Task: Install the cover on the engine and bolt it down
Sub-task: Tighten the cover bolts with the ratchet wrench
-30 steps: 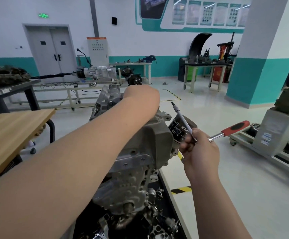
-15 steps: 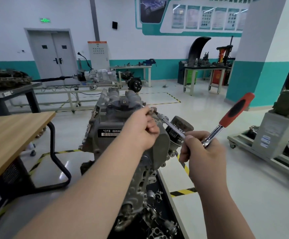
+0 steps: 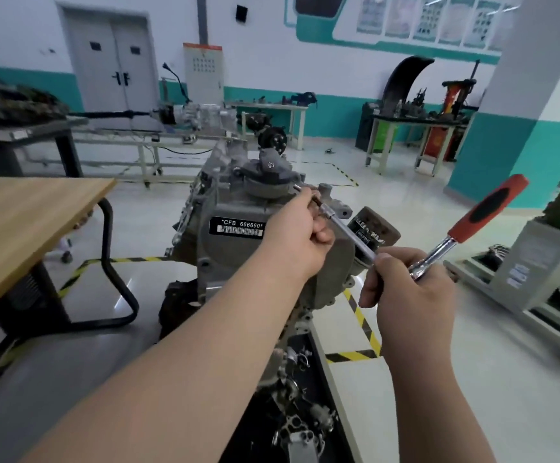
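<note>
A grey engine (image 3: pixel 225 259) stands upright in the middle, with a grey cover (image 3: pixel 333 272) on its near side and a black label reading CFB 666660. My right hand (image 3: pixel 405 289) grips the head of a ratchet wrench (image 3: pixel 485 212) whose red and black handle points up to the right. Its long extension bar (image 3: pixel 348 230) runs up-left to the engine's top edge. My left hand (image 3: pixel 300 235) pinches the socket end of that bar against the engine. The bolt itself is hidden by my fingers. A black oil filter (image 3: pixel 377 227) sticks out behind the bar.
A wooden table (image 3: pixel 21 225) with a black tube frame stands at the left. Loose metal parts lie in a black tray (image 3: pixel 302 429) below the engine. A grey wheeled stand (image 3: pixel 532 272) is on the right. Workbenches and other engines line the far wall.
My left arm has pulled back from over the engine and its hand now holds the socket end. The ratchet handle has swung upward. The view has shifted, showing the label.
</note>
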A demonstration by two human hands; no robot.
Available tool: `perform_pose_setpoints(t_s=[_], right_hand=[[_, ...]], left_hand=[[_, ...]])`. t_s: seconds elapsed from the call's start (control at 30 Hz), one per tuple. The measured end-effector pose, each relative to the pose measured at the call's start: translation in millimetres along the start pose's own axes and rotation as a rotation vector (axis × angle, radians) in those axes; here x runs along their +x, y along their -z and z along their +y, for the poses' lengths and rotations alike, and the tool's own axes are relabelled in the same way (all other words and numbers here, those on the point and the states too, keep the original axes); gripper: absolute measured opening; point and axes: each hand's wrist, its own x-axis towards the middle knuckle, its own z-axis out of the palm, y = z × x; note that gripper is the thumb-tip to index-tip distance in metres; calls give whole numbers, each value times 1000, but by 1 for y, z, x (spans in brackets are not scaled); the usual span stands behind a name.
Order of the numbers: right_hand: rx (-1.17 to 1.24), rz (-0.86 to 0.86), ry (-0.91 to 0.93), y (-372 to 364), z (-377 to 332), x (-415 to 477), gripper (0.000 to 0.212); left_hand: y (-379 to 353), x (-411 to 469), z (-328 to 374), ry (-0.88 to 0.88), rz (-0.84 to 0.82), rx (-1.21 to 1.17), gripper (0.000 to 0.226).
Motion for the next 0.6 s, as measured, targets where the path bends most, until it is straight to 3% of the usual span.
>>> perform_pose_setpoints(t_s=[0.07, 0.23, 0.3, 0.37, 0.5, 0.6], right_hand=[[71, 11, -62, -1, -2, -5, 16], [633, 2, -559, -2, -4, -4, 12], [709, -33, -634, -6, -4, -7, 10], [660, -50, -566, -9, -1, -12, 8], [206, -62, -184, -9, -7, -17, 11], [-13, -106, -41, -13, -15, -15, 19]], left_hand=[[4, -1, -2, -44, 7, 89, 27], [7, -2, -2, -93, 1, 267, 21], [8, -2, 1, -101, 36, 310, 19], [11, -2, 3, -80, 90, 362, 19], [11, 1, 5, -21, 185, 397, 20], [6, 3, 6, 9, 226, 374, 23]])
